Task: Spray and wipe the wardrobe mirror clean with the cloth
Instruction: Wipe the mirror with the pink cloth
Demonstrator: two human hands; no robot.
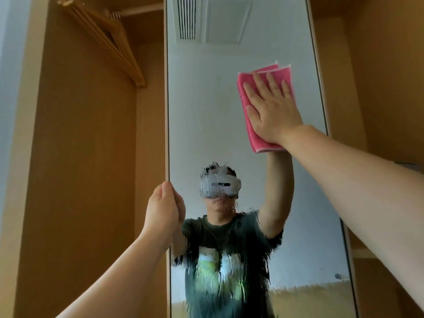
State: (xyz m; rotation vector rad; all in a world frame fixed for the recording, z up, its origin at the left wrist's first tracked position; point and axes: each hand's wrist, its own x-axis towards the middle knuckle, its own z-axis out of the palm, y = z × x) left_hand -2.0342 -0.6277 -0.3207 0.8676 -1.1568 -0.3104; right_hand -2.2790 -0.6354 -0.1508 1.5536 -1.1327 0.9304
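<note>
The tall wardrobe mirror [206, 106] stands on an open door in front of me. Its lower half is streaked with running spray liquid, and a person's reflection shows there. A folded pink cloth [246, 104] lies flat against the glass in the upper right part. My right hand [273, 111] presses on the cloth with straight, spread fingers. My left hand [164, 208] grips the mirror door's left edge at mid height, fingers curled round it. No spray bottle is in view.
Several wooden hangers [107, 40] hang on a rail in the open wardrobe compartment at the upper left. Wooden wardrobe panels [80, 180] flank the mirror door on both sides. A shelf edge [364, 252] shows at the lower right.
</note>
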